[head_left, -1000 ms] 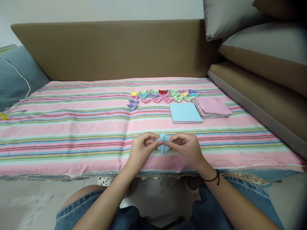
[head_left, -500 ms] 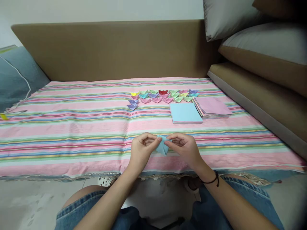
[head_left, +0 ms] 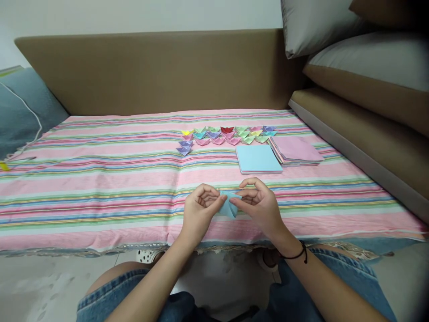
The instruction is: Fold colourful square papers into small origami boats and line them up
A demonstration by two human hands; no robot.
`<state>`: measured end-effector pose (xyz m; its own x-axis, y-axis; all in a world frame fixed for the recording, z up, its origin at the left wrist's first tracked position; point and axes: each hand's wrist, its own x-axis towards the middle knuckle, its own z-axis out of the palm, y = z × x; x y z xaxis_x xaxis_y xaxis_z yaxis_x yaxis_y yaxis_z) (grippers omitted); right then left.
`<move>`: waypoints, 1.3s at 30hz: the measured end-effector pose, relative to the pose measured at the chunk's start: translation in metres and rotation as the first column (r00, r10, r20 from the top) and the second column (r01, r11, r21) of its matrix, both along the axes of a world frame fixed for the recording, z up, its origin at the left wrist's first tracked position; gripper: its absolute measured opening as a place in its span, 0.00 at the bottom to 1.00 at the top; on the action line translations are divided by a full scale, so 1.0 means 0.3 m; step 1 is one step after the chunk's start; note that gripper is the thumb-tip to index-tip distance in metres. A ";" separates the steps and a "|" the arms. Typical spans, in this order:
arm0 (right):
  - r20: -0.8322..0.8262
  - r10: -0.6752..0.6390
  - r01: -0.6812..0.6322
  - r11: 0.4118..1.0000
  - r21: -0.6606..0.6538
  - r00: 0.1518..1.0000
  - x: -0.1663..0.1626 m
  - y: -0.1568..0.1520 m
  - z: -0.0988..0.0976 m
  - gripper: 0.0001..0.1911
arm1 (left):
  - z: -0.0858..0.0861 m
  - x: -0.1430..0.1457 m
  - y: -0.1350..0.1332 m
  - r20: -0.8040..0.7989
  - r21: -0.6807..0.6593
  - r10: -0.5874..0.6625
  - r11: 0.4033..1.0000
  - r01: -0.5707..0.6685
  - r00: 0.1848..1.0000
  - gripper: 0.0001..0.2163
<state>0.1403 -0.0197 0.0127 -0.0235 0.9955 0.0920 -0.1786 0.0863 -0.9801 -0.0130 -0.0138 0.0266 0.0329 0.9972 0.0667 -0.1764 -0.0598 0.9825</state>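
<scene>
A small folded piece of light blue origami paper (head_left: 229, 208) is held up between my two hands, over the front part of the striped cloth (head_left: 134, 179). My left hand (head_left: 203, 210) pinches its left corner between thumb and fingers. On the other side my right hand (head_left: 259, 203) has its thumb pressed on the paper's front, with the index finger raised and the other fingers behind. Beyond my hands lie a stack of light blue paper squares (head_left: 259, 159) and a pink-topped stack of paper (head_left: 296, 149). Several folded paper boats (head_left: 219, 140) in many colours stand in rows behind them.
Grey and brown cushions (head_left: 362, 116) are piled along the right side. A brown padded backrest (head_left: 150, 74) runs across the back. At the far left, a white cord (head_left: 28, 107) hangs over a blue cushion (head_left: 16, 116), near a yellow-ended object (head_left: 4, 166). My knees are below the front edge.
My right index finger has lifted off the paper and now points upward. More of the blue paper's right corner shows. The paper stacks and boats have stayed in place.
</scene>
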 end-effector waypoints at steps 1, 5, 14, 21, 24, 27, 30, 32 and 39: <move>-0.001 -0.005 0.005 1.000 -0.004 1.000 0.000 -0.001 0.001 0.20 | 0.002 -0.001 0.001 0.017 -0.006 -0.023 1.000 0.023 1.000 0.10; 0.011 -0.062 0.062 0.998 -0.030 0.998 -0.001 -0.001 0.007 0.21 | 0.009 -0.005 0.005 -0.006 -0.040 -0.116 0.992 0.116 0.993 0.15; -0.006 -0.033 0.032 0.993 -0.116 0.999 -0.001 0.014 0.005 0.10 | 0.011 -0.017 -0.002 -0.035 -0.052 -0.092 0.995 0.090 0.995 0.08; 0.239 -0.133 0.122 0.991 0.062 0.962 0.011 0.004 0.014 0.10 | 0.025 -0.027 0.004 -0.067 -0.148 -0.244 0.961 0.232 0.968 0.10; 0.261 -0.075 0.063 0.997 0.052 0.963 0.013 0.011 0.014 0.10 | 0.021 -0.037 0.012 -0.077 -0.216 -0.268 0.945 0.247 0.960 0.10; 0.244 -0.015 0.011 1.000 0.018 0.970 0.015 0.023 0.009 0.15 | 0.012 -0.045 0.016 -0.077 -0.207 -0.197 0.962 0.178 0.977 0.10; 0.219 0.025 -0.024 1.000 -0.006 0.975 0.019 0.029 0.006 0.16 | 0.009 -0.047 0.015 -0.058 -0.199 -0.166 0.968 0.152 0.984 0.10; 0.227 0.018 -0.018 1.000 0.000 0.974 0.022 0.028 0.004 0.12 | 0.011 -0.045 0.013 -0.059 -0.198 -0.174 0.967 0.159 0.983 0.10; 0.290 -0.050 0.033 0.997 0.064 0.956 0.027 0.027 -0.001 0.09 | 0.015 -0.039 0.010 -0.065 -0.207 -0.201 0.961 0.184 0.977 0.10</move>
<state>0.1484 -0.0115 0.0123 -0.0169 0.9893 0.1447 0.1183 0.1457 -0.9822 -0.0247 -0.0109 0.0310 0.2230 0.9643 -0.1431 -0.0809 0.1646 0.9830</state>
